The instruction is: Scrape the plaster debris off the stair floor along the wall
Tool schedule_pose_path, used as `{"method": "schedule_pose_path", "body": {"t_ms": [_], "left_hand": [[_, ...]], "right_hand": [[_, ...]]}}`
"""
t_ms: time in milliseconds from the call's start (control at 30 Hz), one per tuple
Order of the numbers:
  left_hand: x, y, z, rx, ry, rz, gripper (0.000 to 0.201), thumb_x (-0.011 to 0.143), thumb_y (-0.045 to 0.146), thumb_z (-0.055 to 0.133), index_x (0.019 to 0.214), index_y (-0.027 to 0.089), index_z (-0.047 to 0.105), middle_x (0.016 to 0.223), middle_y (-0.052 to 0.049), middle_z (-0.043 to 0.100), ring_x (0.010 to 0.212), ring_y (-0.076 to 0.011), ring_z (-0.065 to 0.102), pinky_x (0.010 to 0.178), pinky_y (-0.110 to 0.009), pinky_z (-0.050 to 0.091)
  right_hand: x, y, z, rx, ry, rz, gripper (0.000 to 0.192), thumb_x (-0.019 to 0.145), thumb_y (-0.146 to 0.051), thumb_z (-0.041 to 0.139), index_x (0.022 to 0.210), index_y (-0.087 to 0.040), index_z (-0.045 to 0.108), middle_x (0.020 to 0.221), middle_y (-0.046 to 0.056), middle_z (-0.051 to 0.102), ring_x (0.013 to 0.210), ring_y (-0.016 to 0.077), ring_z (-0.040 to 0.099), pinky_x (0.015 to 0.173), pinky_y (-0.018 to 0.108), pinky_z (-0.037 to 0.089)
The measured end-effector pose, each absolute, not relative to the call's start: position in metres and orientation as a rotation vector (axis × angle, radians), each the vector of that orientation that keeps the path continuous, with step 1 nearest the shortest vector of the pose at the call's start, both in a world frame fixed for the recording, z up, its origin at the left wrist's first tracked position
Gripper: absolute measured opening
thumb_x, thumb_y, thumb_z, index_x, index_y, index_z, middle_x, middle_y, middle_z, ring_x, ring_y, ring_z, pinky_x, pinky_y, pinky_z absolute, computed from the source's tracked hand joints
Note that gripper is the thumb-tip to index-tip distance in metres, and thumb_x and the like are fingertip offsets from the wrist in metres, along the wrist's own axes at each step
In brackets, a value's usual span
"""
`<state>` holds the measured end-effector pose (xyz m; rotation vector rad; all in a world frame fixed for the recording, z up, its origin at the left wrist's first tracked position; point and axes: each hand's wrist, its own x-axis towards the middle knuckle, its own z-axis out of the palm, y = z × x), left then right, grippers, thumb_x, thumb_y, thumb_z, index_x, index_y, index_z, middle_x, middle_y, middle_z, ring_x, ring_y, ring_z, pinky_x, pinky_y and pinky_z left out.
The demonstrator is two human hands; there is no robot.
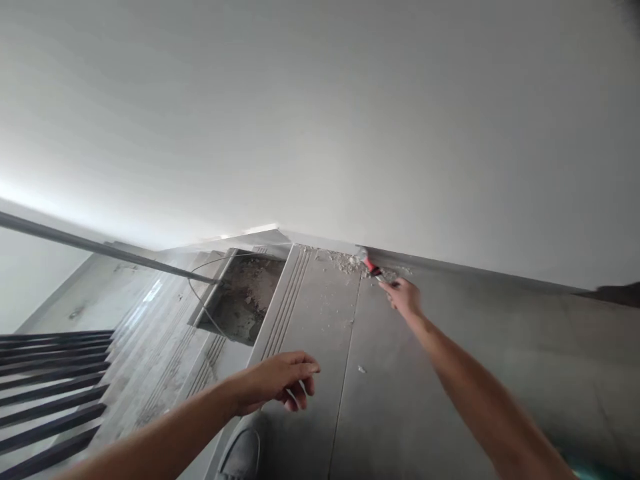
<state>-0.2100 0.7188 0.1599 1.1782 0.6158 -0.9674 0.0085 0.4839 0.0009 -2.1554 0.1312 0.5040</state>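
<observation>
My right hand [404, 297] is closed around the handle of a scraper [371, 264] with a red and black grip. Its pale blade end is blurred and meets the foot of the wall, among crumbled plaster debris [345, 262]. My left hand [287, 381] hangs over the tiled landing [395, 400] near the step edge, with its fingers loosely bent, apart and holding nothing. A small white chip [361, 369] lies on the tile to the right of it.
Stairs [165, 360] descend to the left, with one step's tile gone and rough concrete [250, 293] exposed. A thin cable [197, 297] loops there beside a long grey pole [115, 252]. Dark railing bars [50, 393] stand at lower left. My shoe [243, 450] is by the step edge.
</observation>
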Motion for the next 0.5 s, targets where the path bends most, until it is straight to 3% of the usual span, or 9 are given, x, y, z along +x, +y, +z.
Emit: {"method": "schedule_pose_path", "body": {"t_ms": [133, 367, 500], "left_hand": [[-0.199, 0.721, 0.145, 1.17, 0.617, -0.908, 0.037, 0.074, 0.048, 0.052, 0.093, 0.016, 0.052, 0.082, -0.003, 0.057, 0.065, -0.0113, 0.056, 0.059, -0.025, 0.04], [-0.19, 0.746, 0.131, 1.079, 0.622, -0.918, 0.036, 0.073, 0.046, 0.054, 0.091, 0.015, 0.052, 0.079, -0.002, 0.057, 0.062, -0.0108, 0.055, 0.057, -0.024, 0.039], [-0.178, 0.747, 0.114, 1.052, 0.599, -0.981, 0.035, 0.073, 0.044, 0.054, 0.091, 0.014, 0.052, 0.077, -0.003, 0.058, 0.058, -0.0103, 0.055, 0.055, -0.024, 0.038]], "right_hand": [[0.014, 0.504, 0.009, -2.168, 0.102, 0.54, 0.043, 0.055, -0.061, 0.062, 0.063, -0.019, 0.054, 0.04, -0.005, 0.051, 0.028, 0.0074, 0.041, 0.028, 0.018, 0.03], [0.024, 0.328, 0.01, -2.3, 0.319, 0.386, 0.042, 0.058, -0.056, 0.062, 0.064, -0.015, 0.056, 0.044, -0.001, 0.053, 0.032, 0.0078, 0.042, 0.03, 0.019, 0.032], [0.025, 0.376, 0.007, -2.31, 0.287, 0.436, 0.041, 0.057, -0.056, 0.063, 0.064, -0.016, 0.056, 0.042, -0.003, 0.051, 0.032, 0.0074, 0.04, 0.031, 0.019, 0.031]]}}
